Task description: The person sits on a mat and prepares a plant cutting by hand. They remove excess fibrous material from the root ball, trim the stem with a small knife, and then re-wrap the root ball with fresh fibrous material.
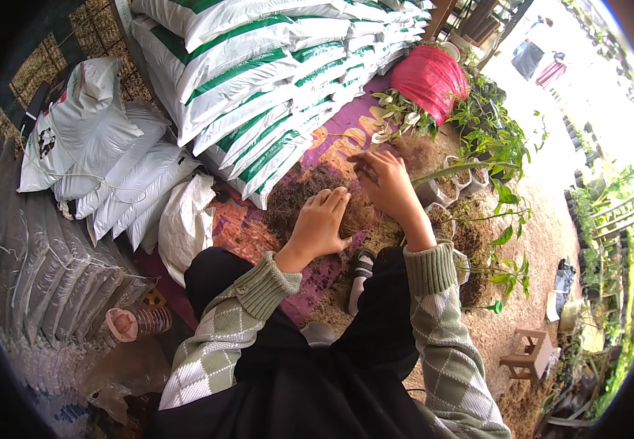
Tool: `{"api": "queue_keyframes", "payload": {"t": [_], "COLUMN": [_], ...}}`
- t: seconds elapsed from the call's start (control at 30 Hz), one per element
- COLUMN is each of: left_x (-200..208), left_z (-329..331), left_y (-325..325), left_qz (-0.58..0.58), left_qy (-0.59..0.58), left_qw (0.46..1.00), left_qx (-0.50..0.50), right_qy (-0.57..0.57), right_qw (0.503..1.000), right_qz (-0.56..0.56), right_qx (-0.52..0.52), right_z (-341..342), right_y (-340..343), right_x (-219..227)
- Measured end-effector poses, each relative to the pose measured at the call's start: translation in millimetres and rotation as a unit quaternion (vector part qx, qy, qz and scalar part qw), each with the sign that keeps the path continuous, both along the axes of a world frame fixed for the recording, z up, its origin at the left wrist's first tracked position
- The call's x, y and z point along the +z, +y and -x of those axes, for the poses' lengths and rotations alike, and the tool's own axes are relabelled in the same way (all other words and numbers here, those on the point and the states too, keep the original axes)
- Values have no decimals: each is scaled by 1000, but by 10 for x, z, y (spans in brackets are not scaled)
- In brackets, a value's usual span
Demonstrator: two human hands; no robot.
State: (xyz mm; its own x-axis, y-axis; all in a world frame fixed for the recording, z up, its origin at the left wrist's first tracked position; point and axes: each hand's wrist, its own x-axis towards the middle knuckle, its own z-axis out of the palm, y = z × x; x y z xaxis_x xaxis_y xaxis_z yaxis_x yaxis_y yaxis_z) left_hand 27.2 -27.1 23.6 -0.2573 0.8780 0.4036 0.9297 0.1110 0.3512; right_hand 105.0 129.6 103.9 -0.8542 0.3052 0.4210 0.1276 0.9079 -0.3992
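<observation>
A heap of dark, fibrous soil (pixel 284 201) lies on a purple and orange printed sheet (pixel 306 296) in front of me. Over its near right side is my left hand (pixel 320 227), with fingers stretched and thumb apart; nothing shows in it. My right hand (pixel 391 184) hangs just beyond it to the right, fingers loosely bent and apart, their tips dark with soil. No object is visible in that hand either. Close to its right, leafy plants (pixel 503 194) stand in pale grow bags (pixel 452 179).
White and green filled sacks (pixel 251 73) are stacked high at the far left, with more white sacks (pixel 123 161) beside them. A red bundle (pixel 434 82) stands at the back. Clear bags (pixel 50 274) line the left. A brown stool (pixel 530 354) stands at the right.
</observation>
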Motion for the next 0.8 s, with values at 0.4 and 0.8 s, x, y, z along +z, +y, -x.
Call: {"api": "queue_keyframes", "payload": {"t": [0.4,0.8], "left_x": [-70,-26], "left_z": [-52,0], "left_y": [-49,-159], "left_qz": [0,-10], "left_qy": [6,16], "left_qw": [1000,1000], "left_qx": [-19,-5], "right_qy": [-184,-82], "right_qw": [953,937], "right_qz": [240,340], "right_qx": [-12,3], "right_z": [247,296], "right_y": [123,95], "right_x": [-294,-178]}}
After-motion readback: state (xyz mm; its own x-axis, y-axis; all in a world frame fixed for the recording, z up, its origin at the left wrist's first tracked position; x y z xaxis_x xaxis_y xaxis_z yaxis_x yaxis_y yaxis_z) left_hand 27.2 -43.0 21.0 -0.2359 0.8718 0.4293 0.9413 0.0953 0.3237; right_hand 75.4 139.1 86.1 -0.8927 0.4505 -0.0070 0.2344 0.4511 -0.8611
